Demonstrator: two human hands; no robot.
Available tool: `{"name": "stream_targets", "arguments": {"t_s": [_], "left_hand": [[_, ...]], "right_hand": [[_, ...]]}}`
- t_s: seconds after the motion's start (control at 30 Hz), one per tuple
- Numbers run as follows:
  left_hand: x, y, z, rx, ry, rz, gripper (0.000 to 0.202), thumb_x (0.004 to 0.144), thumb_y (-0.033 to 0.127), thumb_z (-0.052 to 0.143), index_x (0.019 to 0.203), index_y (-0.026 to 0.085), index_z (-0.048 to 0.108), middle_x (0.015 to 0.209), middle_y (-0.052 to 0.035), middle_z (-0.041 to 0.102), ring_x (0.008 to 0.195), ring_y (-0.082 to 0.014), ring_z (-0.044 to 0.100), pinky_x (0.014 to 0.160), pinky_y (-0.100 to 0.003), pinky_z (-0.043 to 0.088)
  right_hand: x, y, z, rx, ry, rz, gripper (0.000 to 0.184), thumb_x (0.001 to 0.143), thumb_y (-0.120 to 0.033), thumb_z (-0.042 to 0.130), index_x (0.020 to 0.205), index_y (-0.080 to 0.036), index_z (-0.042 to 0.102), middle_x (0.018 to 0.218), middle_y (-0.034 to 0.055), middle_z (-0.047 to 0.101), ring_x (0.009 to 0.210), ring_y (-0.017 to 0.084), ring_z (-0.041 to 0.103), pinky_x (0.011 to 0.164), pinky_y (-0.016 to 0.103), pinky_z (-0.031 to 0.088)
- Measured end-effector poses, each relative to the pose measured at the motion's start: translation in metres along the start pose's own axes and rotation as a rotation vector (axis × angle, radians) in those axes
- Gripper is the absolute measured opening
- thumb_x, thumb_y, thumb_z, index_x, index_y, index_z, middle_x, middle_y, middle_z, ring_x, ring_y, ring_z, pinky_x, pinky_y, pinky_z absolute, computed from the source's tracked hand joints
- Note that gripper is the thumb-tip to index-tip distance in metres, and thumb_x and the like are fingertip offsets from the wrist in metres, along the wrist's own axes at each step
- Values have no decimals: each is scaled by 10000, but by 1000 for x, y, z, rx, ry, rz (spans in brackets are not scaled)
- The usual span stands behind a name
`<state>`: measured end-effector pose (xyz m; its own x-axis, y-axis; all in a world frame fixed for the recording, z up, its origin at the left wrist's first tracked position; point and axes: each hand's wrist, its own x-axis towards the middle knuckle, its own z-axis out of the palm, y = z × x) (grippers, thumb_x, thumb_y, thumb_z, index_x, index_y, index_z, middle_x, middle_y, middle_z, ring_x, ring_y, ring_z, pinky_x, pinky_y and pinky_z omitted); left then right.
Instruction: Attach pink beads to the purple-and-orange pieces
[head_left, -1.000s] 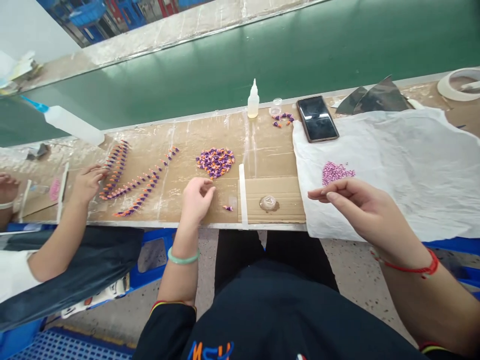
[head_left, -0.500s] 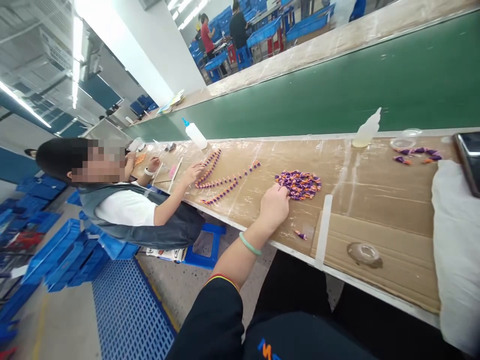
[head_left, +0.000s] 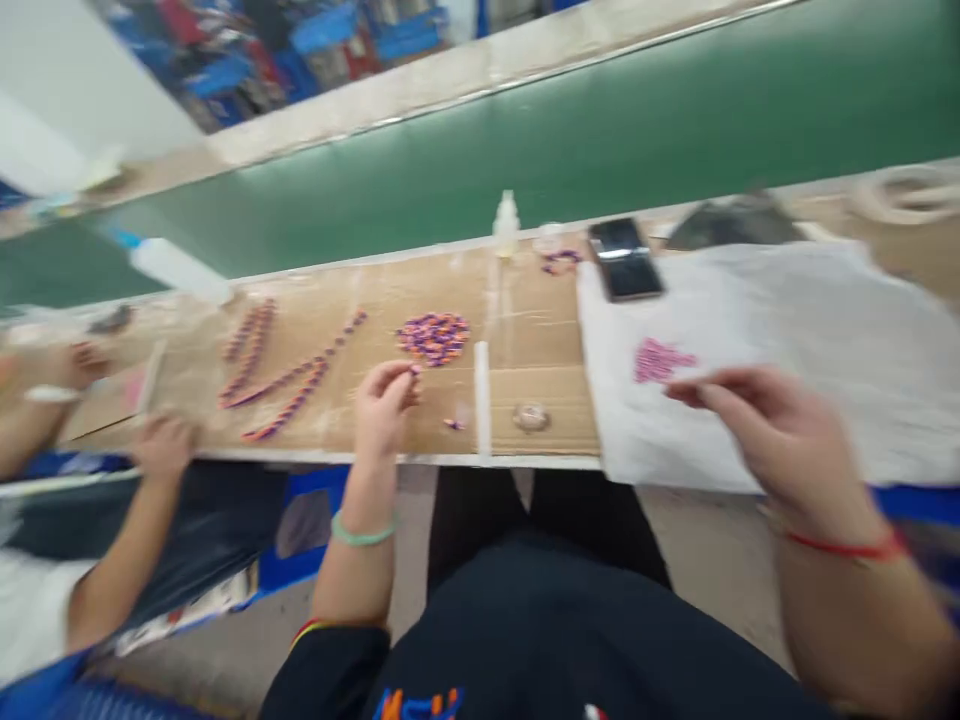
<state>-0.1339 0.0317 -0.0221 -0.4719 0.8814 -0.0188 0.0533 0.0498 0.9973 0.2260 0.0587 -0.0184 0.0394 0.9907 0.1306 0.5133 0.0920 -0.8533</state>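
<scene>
My left hand (head_left: 382, 405) is raised at the table's front edge, thumb and fingertips pinched on a small purple piece (head_left: 414, 370). Just beyond it lies a pile of small purple-and-orange pieces (head_left: 435, 338). A single similar piece (head_left: 454, 424) sits apart to the right of this hand. My right hand (head_left: 787, 440), smeared by motion, hovers over the white cloth (head_left: 795, 300) with thumb and fingers together. Whatever it may hold is too blurred to make out. Beside its fingertips is a heap of small pink pieces (head_left: 660, 360).
A phone (head_left: 626, 260) rests on the cloth's back corner. Behind stand a small dropper bottle (head_left: 507, 225) and a tilted white bottle (head_left: 180, 268). A clear round dish (head_left: 531, 417) lies in front. Rows of pieces (head_left: 289, 385) lie near a co-worker's hand (head_left: 163, 445) at left.
The view has swung right, bringing my right hand, the pink heap and more of the cloth into sight. My left hand has come away from the purple-and-orange pile with a piece pinched.
</scene>
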Motion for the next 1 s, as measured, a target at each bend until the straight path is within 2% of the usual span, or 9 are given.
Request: {"name": "stream_targets", "arguments": {"t_s": [0.1, 0.2, 0.33, 0.47, 0.6, 0.8, 1.0], "left_hand": [[-3, -1, 2, -202, -41, -145, 304, 556, 326, 853, 754, 173, 681, 697, 13, 674, 529, -63, 571, 462, -144, 453], [-12, -2, 8, -285, -137, -203, 329, 529, 326, 922, 722, 177, 701, 670, 11, 670, 516, -59, 544, 451, -143, 446], [-31, 3, 16, -306, -286, -233, 346, 540, 359, 953, 702, 180, 705, 631, 11, 662, 466, -52, 503, 432, -154, 441], [-45, 8, 22, -302, -422, -304, 307, 596, 348, 939, 704, 176, 709, 611, 4, 665, 415, -49, 492, 399, -151, 413], [-51, 6, 23, -314, -457, -325, 297, 604, 349, 938, 709, 175, 721, 613, -2, 669, 418, -55, 521, 401, -147, 420], [-53, 1, 24, -326, -479, -324, 267, 629, 339, 926, 719, 181, 731, 630, -3, 672, 435, -54, 534, 419, -146, 439], [-55, 2, 27, -336, -517, -300, 244, 656, 352, 909, 706, 183, 741, 606, 2, 651, 431, -52, 525, 413, -140, 432]], "right_hand": [[3, 19, -7, -124, 48, -41, 154, 836, -359, 619, 824, -212, 664, 871, 77, 727, 831, 228, 678, 774, 388, 534], [11, 30, -7, -280, -19, -217, 115, 868, -266, 570, 826, -198, 654, 851, 78, 681, 843, 228, 629, 769, 392, 504], [20, 41, 4, -372, -67, -251, 75, 832, -169, 603, 791, -204, 655, 857, 77, 677, 887, 252, 589, 854, 433, 466], [27, 50, 18, -412, -93, -258, 93, 791, -125, 626, 795, -206, 673, 887, 94, 691, 894, 278, 547, 852, 451, 447], [30, 51, 23, -423, -117, -269, 102, 801, -122, 618, 774, -208, 668, 876, 92, 694, 885, 281, 537, 845, 447, 444], [28, 50, 13, -431, -146, -270, 136, 801, -91, 586, 785, -211, 645, 883, 76, 694, 887, 264, 552, 853, 431, 435], [30, 50, 14, -442, -168, -260, 102, 805, -144, 627, 731, -213, 608, 831, 65, 693, 850, 250, 559, 845, 420, 431]]}}
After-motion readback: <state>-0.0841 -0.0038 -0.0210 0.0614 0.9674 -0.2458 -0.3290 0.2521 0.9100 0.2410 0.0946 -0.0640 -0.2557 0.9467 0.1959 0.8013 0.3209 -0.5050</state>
